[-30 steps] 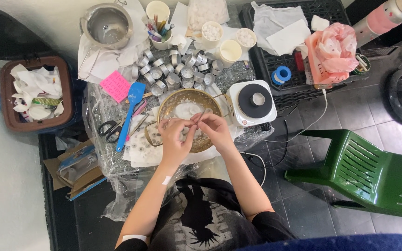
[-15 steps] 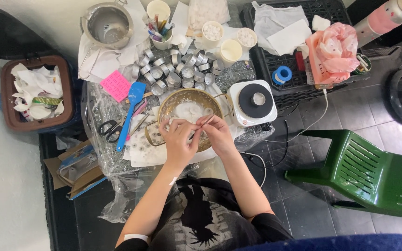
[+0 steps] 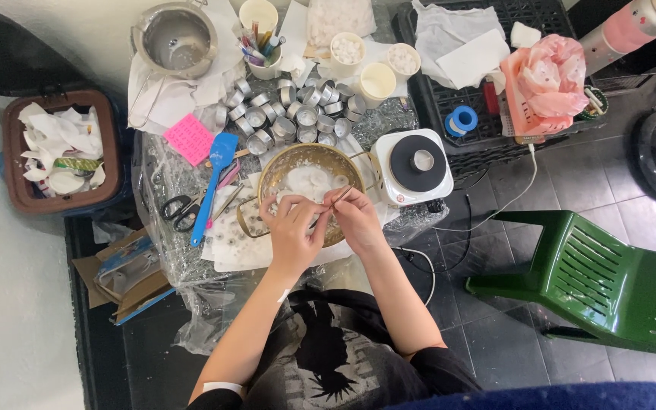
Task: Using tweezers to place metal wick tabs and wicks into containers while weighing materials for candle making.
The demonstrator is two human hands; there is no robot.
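Note:
My left hand (image 3: 290, 228) and my right hand (image 3: 357, 219) meet over the near rim of a brass bowl (image 3: 271, 179) that holds white wax pieces. My right hand pinches a thin stick-like tool (image 3: 340, 194) that points up toward the bowl's middle. My left hand's fingertips are closed on something small next to that tool; the object is too small to name. Several small round metal cups (image 3: 298, 114) lie clustered behind the bowl.
A blue spatula (image 3: 212, 178) and black scissors (image 3: 178, 209) lie left of the bowl; a white hot plate (image 3: 411, 165) stands right. A metal pot (image 3: 175, 38), paper cups (image 3: 376, 80), a brown bin (image 3: 58, 152), a black crate (image 3: 487, 121) and a green chair (image 3: 609, 281) surround the table.
Both hands shifted slightly toward the bowl's middle. The thin tool in my right hand tilted from nearly flat to pointing up and right.

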